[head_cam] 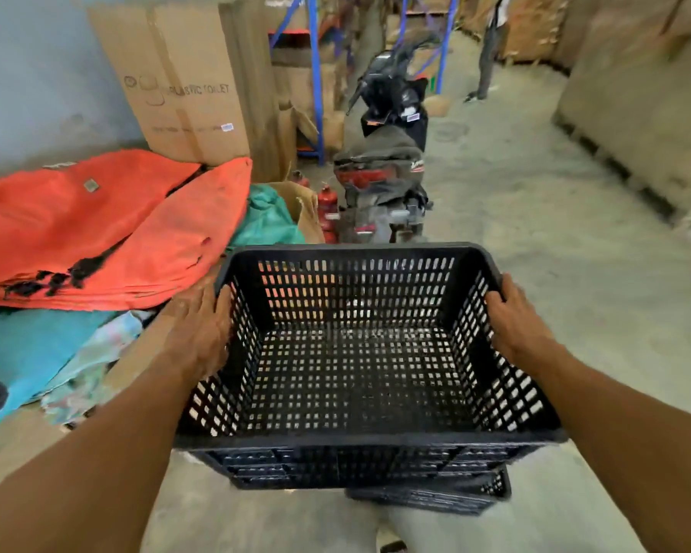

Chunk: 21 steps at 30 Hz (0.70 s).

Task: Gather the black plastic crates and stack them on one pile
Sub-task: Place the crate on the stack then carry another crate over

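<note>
I hold an empty black plastic crate [356, 353] with perforated walls and floor in front of me, above the concrete floor. My left hand [200, 333] grips its left rim and wall. My right hand [515, 317] grips its right rim. Part of a second black crate [435, 498] shows on the floor just below the held one, mostly hidden by it.
A parked black motorbike [383, 161] stands straight ahead. Orange sacks [96, 225] and teal sheets [29, 353] are piled at left, with cardboard boxes [184, 81] and blue racking [316, 73] behind. A pallet of cardboard [639, 113] stands at right; a person [489, 53] stands far back.
</note>
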Tool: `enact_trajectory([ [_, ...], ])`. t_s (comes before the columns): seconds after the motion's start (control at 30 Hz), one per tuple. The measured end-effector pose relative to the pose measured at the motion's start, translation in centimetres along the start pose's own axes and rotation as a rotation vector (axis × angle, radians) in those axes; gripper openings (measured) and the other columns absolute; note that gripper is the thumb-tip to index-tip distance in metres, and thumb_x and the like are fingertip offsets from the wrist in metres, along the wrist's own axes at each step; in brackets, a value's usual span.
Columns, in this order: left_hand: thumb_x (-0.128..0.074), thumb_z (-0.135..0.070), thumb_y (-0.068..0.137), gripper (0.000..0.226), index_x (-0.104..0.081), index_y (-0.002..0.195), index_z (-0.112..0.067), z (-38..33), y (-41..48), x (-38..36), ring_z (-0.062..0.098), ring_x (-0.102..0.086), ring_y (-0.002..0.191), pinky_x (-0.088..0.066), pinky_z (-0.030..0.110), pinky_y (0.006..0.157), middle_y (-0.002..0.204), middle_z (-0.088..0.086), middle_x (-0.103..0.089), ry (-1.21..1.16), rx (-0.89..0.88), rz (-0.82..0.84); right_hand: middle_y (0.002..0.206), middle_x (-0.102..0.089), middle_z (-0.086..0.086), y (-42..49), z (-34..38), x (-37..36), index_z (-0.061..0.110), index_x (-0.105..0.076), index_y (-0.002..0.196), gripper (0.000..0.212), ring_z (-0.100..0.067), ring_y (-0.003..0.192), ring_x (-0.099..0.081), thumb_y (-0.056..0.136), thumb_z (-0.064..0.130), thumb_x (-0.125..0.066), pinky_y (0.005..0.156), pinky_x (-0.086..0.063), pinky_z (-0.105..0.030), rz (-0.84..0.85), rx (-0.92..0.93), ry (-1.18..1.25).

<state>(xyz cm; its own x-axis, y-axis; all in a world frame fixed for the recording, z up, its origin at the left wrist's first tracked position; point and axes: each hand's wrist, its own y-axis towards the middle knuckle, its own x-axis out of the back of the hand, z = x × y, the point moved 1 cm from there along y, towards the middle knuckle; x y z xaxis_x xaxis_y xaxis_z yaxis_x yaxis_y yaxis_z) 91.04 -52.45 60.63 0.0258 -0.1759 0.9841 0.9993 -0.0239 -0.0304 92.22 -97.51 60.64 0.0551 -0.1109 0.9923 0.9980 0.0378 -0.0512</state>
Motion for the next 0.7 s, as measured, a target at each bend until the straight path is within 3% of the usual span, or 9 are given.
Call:
enact_trajectory([
  [0.07, -0.067, -0.017, 0.078, 0.101, 0.002, 0.15, -0.002, -7.7, 3.7, -2.3, 0.041, -0.003, 0.147, -0.015, 0.053, 0.118, 0.157, 0.026, 0.0, -0.058, -0.105, 0.042, 0.155, -0.014, -0.026, 0.1, -7.6, -2.2, -0.004, -0.042, 0.122, 0.049, -0.048, 0.14, -0.026, 0.079, -0.006, -0.065, 0.112, -0.037, -0.054, 0.035, -0.116, -0.018],
  [0.17, -0.073, -0.022, 0.077, 0.11, 0.008, 0.15, -0.007, -10.1, 4.2, -3.2, 0.036, 0.007, 0.147, -0.011, 0.052, 0.119, 0.159, 0.019, 0.013, -0.09, -0.108, 0.045, 0.159, -0.006, -0.026, -1.1, -10.0, -4.3, -0.006, -0.042, 0.122, 0.05, -0.047, 0.145, -0.017, 0.077, -0.011, -0.064, 0.115, -0.034, -0.055, -0.012, -0.127, -0.009],
  [0.3, -0.072, -0.015, 0.076, 0.11, 0.009, 0.15, -0.004, -15.1, 6.2, -7.2, 0.033, 0.018, 0.145, -0.005, 0.048, 0.117, 0.156, 0.017, 0.024, -0.056, -0.173, 0.054, 0.162, 0.01, -0.027, 0.0, -14.5, -8.3, -0.007, -0.036, 0.137, 0.057, -0.044, 0.15, 0.008, 0.085, -0.011, -0.06, 0.122, -0.014, -0.051, 0.022, -0.169, -0.017],
  [0.43, -0.068, -0.006, 0.075, 0.102, -0.001, 0.151, -0.003, -20.0, 8.1, -13.7, 0.035, 0.015, 0.146, -0.012, 0.054, 0.115, 0.158, 0.021, 0.014, -0.07, -0.179, 0.077, 0.162, 0.014, -0.024, 1.7, -19.2, -14.0, -0.003, -0.036, 0.142, 0.063, -0.039, 0.15, 0.015, 0.085, -0.014, -0.061, 0.121, -0.005, -0.049, 0.058, -0.16, -0.025],
  [0.57, -0.061, 0.01, 0.074, 0.09, -0.013, 0.15, 0.002, -22.9, 8.9, -20.2, 0.042, 0.005, 0.146, -0.012, 0.06, 0.116, 0.157, 0.028, 0.003, -0.043, -0.188, 0.118, 0.163, 0.015, -0.022, 3.6, -21.5, -20.5, -0.001, -0.035, 0.146, 0.074, -0.039, 0.15, 0.013, 0.08, -0.013, -0.067, 0.123, -0.011, -0.052, 0.136, -0.129, -0.02],
  [0.7, -0.056, 0.005, 0.081, 0.083, -0.012, 0.151, -0.003, -24.6, 10.6, -26.3, 0.035, 0.01, 0.147, -0.004, 0.055, 0.115, 0.159, 0.02, 0.006, -0.077, -0.196, 0.182, 0.163, 0.015, -0.023, 4.9, -23.2, -26.8, -0.002, -0.035, 0.146, 0.078, -0.039, 0.15, 0.013, 0.078, -0.008, -0.072, 0.124, -0.01, -0.05, 0.214, -0.135, -0.038],
])
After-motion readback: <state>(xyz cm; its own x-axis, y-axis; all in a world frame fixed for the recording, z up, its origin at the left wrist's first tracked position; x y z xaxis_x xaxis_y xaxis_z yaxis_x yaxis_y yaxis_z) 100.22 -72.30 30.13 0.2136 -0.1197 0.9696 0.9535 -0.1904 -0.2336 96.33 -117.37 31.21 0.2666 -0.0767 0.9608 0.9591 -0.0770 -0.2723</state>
